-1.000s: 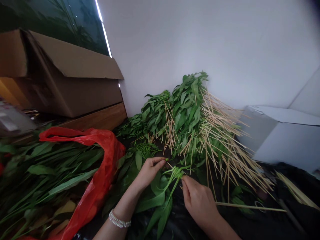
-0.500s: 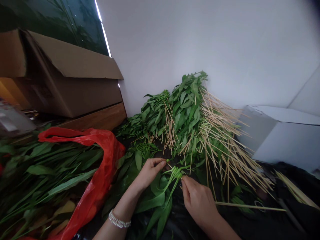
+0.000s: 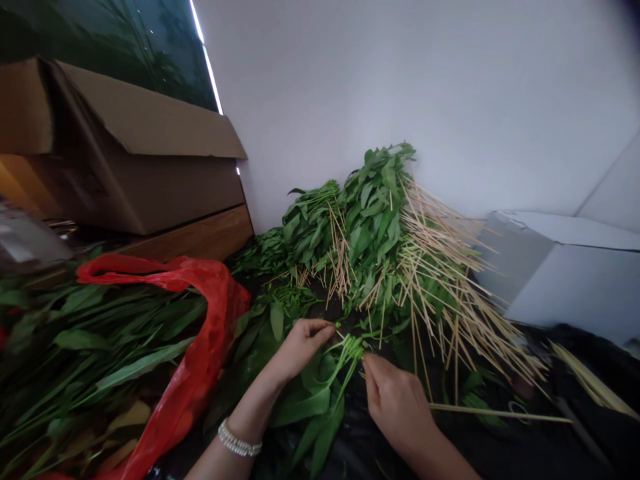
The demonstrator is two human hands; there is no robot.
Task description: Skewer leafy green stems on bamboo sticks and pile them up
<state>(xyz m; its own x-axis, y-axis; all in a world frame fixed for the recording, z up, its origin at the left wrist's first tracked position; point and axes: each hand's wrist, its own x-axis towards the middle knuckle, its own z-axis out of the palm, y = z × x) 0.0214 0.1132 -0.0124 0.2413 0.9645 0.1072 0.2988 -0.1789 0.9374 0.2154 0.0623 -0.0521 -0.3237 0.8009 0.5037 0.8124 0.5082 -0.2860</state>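
My left hand (image 3: 299,347), with a bead bracelet on the wrist, pinches the stem ends of a small bunch of green leafy stalks (image 3: 325,393) lying on black plastic. My right hand (image 3: 397,403) is closed in a pinch just right of those stem ends, its fingertips at the stalks and at a thin bamboo skewer (image 3: 345,332) that crosses the stems. Right behind both hands rises a heap of skewered greens (image 3: 380,227), skewer ends fanning out to the right.
A red plastic bag (image 3: 200,347) lies over loose long-leafed greens (image 3: 100,347) on the left. Behind them stand cardboard boxes (image 3: 140,153). A white box (image 3: 565,273) sits at the right against the white wall. Loose skewers (image 3: 500,413) lie right of my right hand.
Both hands stay at the stem ends with only slight finger shifts. The leaf bunch has settled a little lower.
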